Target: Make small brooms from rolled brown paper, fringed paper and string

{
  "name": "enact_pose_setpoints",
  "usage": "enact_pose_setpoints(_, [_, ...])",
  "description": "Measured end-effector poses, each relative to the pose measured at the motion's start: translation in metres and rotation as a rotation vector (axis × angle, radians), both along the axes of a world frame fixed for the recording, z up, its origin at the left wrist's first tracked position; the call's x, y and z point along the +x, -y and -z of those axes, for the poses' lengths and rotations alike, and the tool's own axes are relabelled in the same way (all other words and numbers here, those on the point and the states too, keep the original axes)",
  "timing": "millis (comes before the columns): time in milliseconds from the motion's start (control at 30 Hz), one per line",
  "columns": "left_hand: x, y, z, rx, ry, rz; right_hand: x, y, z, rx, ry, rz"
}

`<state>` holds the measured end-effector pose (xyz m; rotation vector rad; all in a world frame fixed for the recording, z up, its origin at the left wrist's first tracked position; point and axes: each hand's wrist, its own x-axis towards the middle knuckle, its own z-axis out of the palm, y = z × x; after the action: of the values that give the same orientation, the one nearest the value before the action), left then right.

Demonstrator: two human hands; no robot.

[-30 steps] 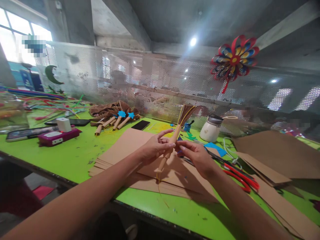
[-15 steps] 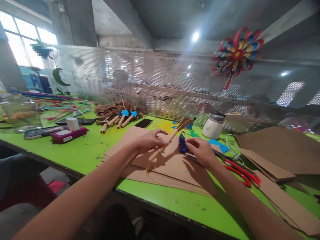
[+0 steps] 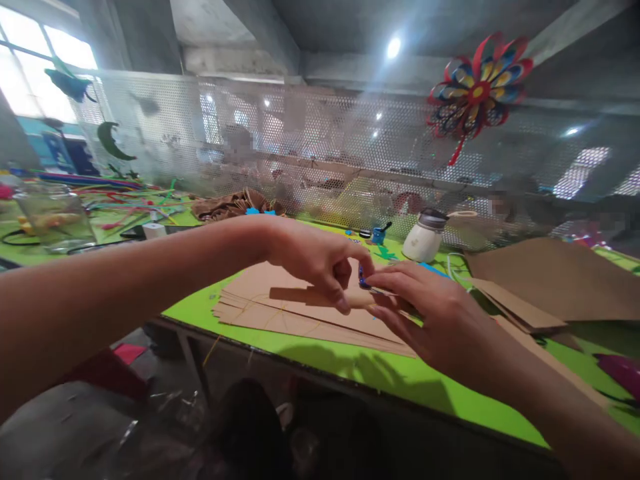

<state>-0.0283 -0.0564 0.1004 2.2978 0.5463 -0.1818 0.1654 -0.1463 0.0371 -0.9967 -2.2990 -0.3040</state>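
Note:
My left hand (image 3: pixel 320 260) is closed round a rolled brown paper tube (image 3: pixel 320 298), which lies almost level above a stack of brown paper sheets (image 3: pixel 260 313). At the tube's right end, my right hand (image 3: pixel 430 307) is closed, its thumb and fingers on either side of that end. A small dark blue object (image 3: pixel 364 277) shows between the two hands, mostly covered by fingers, so its kind is unclear. Thin yellow strands (image 3: pixel 283 308) trail from the tube's left part over the sheets.
A white jug with a dark lid (image 3: pixel 425 237) stands at the back right. Large brown paper pieces (image 3: pixel 550 280) lie on the right. A glass jar (image 3: pixel 55 217) and colourful strips (image 3: pixel 90 180) are at the left. A perforated screen (image 3: pixel 320 147) rises behind the green table (image 3: pixel 310 350).
The tube has swung from slanting to nearly level. My left hand now bends over it from above, and my right hand has come in to its right end. The red-handled scissors are now out of sight.

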Motion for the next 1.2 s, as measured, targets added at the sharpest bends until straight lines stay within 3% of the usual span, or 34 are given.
enact_pose_setpoints(100, [0.006, -0.011, 0.011, 0.063, 0.004, -0.014, 0.003, -0.010, 0.006, -0.194, -0.120, 0.041])
enact_pose_setpoints(267, [0.016, -0.045, 0.059, 0.022, 0.034, -0.085, 0.013, -0.043, 0.033, -0.400, -0.195, 0.047])
enact_pose_setpoints(400, [0.024, -0.057, 0.098, 0.175, 0.058, -0.170, 0.020, -0.060, 0.061, -0.478, -0.133, 0.108])
enact_pose_setpoints(500, [0.028, -0.056, 0.114, 0.319, 0.041, -0.185, 0.019, -0.064, 0.077, -0.500, -0.135, 0.134])
enact_pose_setpoints(700, [0.025, -0.055, 0.121, 0.370, 0.080, -0.196, 0.018, -0.067, 0.091, -0.426, -0.189, 0.138])
enact_pose_setpoints(1000, [0.024, -0.057, 0.123, 0.334, 0.083, -0.238, 0.023, -0.074, 0.096, -0.403, -0.131, 0.037])
enact_pose_setpoints(1200, [0.026, -0.056, 0.121, 0.427, 0.127, -0.229, 0.021, -0.082, 0.101, -0.407, -0.191, 0.046])
